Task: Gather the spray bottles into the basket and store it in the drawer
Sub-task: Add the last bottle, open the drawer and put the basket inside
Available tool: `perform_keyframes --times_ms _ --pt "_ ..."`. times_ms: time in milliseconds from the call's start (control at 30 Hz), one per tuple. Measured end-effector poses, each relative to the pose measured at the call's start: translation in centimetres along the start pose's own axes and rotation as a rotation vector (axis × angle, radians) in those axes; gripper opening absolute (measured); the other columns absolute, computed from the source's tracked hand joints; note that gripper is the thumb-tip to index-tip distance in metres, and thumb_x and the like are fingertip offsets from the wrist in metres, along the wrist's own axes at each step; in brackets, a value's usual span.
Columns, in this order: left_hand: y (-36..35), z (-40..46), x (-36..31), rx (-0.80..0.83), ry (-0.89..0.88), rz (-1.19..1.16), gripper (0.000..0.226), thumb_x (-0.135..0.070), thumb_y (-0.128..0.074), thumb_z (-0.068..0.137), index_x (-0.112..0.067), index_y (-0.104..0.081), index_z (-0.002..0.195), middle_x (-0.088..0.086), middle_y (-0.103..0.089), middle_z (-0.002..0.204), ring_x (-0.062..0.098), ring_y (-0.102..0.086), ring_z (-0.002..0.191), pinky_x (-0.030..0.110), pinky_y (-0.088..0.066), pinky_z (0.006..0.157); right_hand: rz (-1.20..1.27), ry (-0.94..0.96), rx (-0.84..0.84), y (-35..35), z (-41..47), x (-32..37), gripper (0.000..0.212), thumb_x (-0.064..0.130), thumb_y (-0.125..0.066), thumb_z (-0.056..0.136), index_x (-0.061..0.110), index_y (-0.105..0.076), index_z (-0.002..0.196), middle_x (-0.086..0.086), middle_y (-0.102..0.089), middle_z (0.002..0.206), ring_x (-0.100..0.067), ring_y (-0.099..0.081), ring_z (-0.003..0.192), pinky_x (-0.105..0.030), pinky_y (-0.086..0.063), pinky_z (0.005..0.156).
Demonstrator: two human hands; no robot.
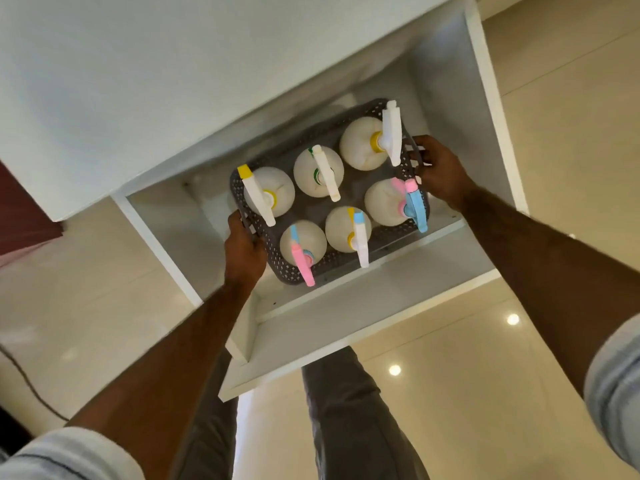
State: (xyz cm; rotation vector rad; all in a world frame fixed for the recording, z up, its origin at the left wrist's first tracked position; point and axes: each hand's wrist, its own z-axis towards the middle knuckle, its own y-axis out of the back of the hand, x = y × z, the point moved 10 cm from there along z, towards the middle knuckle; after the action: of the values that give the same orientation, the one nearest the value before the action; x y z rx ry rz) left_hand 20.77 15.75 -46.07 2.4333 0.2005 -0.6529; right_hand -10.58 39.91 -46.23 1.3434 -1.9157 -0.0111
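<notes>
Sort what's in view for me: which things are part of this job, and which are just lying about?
Part of the job:
grey basket
six spray bottles standing in it
open white drawer
left hand and right hand, each gripping a basket end

Just lying about:
dark cable on the floor
dark red object at left

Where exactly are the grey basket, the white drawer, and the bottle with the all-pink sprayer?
Grey perforated plastic basket [239, 188]: head view, on its left end wall.
White open drawer [363, 306]: head view, on its front panel.
White spray bottle with pink sprayer [301, 240]: head view, on its rounded shoulder.
</notes>
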Motion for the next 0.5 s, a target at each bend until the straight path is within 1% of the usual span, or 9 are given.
perform_keyframes --times_ms 67,100,200,267,400,500 --pt "-0.3 0.4 0.4 0.005 0.004 0.006 0.053 -0.012 -0.066 0.094 -0.005 -0.04 0.139 0.016 -0.061 0.136 0.038 -0.059 0.124 0.036 -0.049 0.097 -0.014 0.019 -0.011 -0.2 0.3 -0.1 0.048 0.024 -0.074 0.085 0.017 -0.055 0.129 0.008 -0.062 0.116 -0.016 -0.061 0.107 -0.019 -0.046 0.083" --pt "-0.4 0.6 0.6 0.006 0.005 0.011 0.051 -0.012 -0.066 0.094 -0.005 -0.04 0.137 0.016 -0.062 0.135 0.038 -0.06 0.124 0.034 -0.047 0.094 -0.02 0.029 -0.015 -0.3 0.5 -0.2 0.048 0.023 -0.074 0.086 0.016 -0.055 0.13 0.007 -0.063 0.116 -0.017 -0.061 0.107 -0.02 -0.047 0.085" --pt "-0.8 1.2 0.9 0.011 -0.001 0.017 0.053 -0.011 -0.068 0.092 -0.005 -0.04 0.137 0.016 -0.061 0.136 0.037 -0.06 0.125 0.031 -0.045 0.091 -0.006 0.03 -0.015 -0.7 0.9 -0.6 0.05 0.021 -0.074 0.086 0.013 -0.055 0.131 0.002 -0.064 0.118 -0.018 -0.062 0.108 -0.034 -0.053 0.095" --pt "-1.1 1.6 1.1 0.019 -0.003 0.024 0.055 -0.012 -0.069 0.092 -0.006 -0.039 0.138 0.016 -0.06 0.137 0.036 -0.059 0.126 0.031 -0.045 0.092 -0.01 0.023 -0.017 -0.8 1.2 -1.0 0.05 0.023 -0.075 0.085 0.015 -0.055 0.131 0.002 -0.065 0.117 -0.018 -0.063 0.107 -0.037 -0.054 0.096" --pt "-1.8 2.2 1.6 0.035 0.007 0.018 0.056 -0.012 -0.065 0.094 -0.006 -0.037 0.143 0.016 -0.057 0.141 0.037 -0.056 0.13 0.034 -0.044 0.098 -0.04 0.038 -0.013 -1.0 1.5 -0.8 0.05 0.027 -0.074 0.086 0.017 -0.055 0.13 0.006 -0.064 0.113 -0.012 -0.061 0.101 -0.027 -0.052 0.091" --pt "-2.2 2.3 1.8 0.076 0.016 0.021 0.06 -0.01 -0.063 0.095 -0.009 -0.034 0.148 0.015 -0.054 0.145 0.035 -0.053 0.134 0.034 -0.042 0.1 -0.069 0.031 -0.034 -1.2 1.0 -0.8 0.05 0.028 -0.07 0.089 0.016 -0.051 0.134 0.004 -0.062 0.114 -0.012 -0.058 0.099 -0.008 -0.043 0.077"
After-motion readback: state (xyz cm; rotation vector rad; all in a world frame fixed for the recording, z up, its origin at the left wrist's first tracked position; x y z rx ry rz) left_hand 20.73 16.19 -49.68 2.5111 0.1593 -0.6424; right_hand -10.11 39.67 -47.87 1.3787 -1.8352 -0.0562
